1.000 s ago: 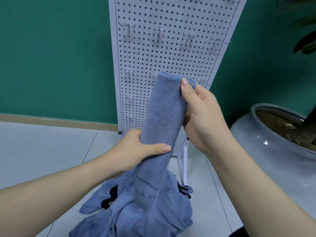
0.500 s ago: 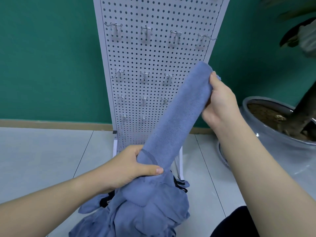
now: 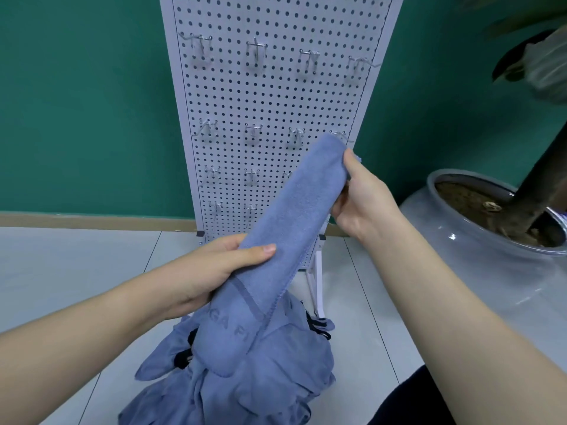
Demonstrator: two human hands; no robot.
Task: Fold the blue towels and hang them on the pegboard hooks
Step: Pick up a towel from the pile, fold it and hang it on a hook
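A blue towel, folded into a long narrow strip, slants from lower left up to the right in front of the white pegboard. My left hand grips its lower part, thumb across the front. My right hand holds the upper end, just below the pegboard's right-hand hook in the second row. Rows of bare metal hooks stick out of the board. Under my arms a heap of more blue towels with black loops lies on the floor.
A large grey plant pot with soil and a dark trunk stands at the right, close to my right forearm. The pegboard stands on a white foot frame on pale floor tiles, against a green wall.
My right hand swung the towel's upper end out to the right, then lowered it a little toward the second-row hook. My left hand slid down the strip, which went from upright to slanted.
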